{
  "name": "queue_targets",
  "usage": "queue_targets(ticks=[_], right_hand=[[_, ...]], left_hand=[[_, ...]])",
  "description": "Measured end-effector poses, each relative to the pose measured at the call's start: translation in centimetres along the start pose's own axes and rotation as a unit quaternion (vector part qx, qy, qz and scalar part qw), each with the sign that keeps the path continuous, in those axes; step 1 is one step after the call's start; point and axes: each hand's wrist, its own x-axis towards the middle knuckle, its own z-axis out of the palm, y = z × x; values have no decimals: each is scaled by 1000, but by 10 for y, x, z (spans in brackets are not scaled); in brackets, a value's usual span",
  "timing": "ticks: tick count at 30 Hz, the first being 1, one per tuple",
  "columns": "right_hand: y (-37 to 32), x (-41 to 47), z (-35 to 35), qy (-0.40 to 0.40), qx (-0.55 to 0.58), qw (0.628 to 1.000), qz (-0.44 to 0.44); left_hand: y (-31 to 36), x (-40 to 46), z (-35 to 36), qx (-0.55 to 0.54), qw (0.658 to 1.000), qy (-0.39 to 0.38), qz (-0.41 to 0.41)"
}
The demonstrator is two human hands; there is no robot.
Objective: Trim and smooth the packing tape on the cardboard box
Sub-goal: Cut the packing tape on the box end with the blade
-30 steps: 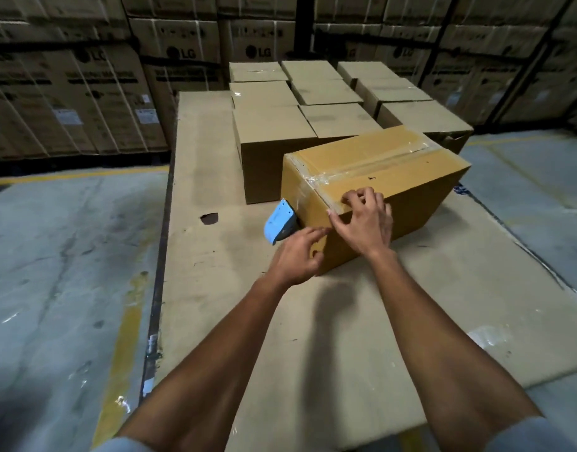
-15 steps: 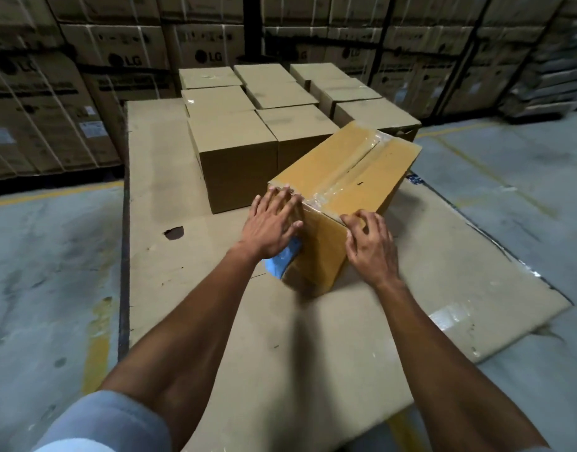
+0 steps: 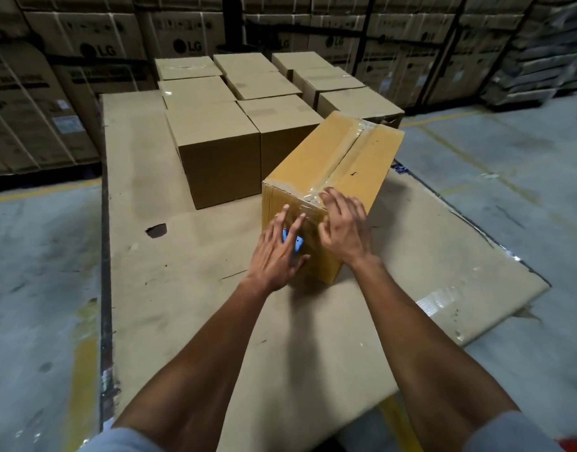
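9 plain boxes [image 3: 215, 158], 1 taped box [image 3: 316, 164]

**Support surface and the items resting on it**

A flat cardboard sheet [image 3: 189, 288] covers the raised work surface; the grey concrete floor [image 3: 36, 256] lies on both sides. Directly on the sheet stand a yellowish cardboard box [image 3: 316, 164] — near the middle, its taped seam running away from the viewer — and, behind it, a cluster of plain brown boxes [image 3: 215, 158] set close together in rows. A dark hole [image 3: 156, 230] breaks the sheet left of the yellowish box. Clear tape patches [image 3: 439, 303] glint near the sheet's right corner — its edge there is torn.
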Motion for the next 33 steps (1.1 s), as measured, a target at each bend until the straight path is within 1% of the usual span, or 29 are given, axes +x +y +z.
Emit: queue_targets(ticks=[3,5,8,14,18,22,29,33], right_hand=[[-8,21,2,-65,-29,997,-24],[-9,29,7,-111,-49,992,-19],[-6,34,12,-150,-65,986,-6],[-9,31,14,-137,-70,988,7],[-12,32,12,-147,-62,987,15],[-13,31,7,-154,-65,986,16],[-15,31,7,-155,-67,986,15],[-14,31,6,-162,-70,984,7]], left_hand=[[1,-11,19,11,1000,28,-5],[-2,-16,29,28,999,20,-1],[-10,-23,39,40,999,12,11],[-15,-29,43,17,999,8,35],[-16,-30,47,13,999,24,33],[-14,-31,49,21,999,2,32],[-10,-26,40,98,994,-20,32],[-9,-19,31,124,991,-36,38]])
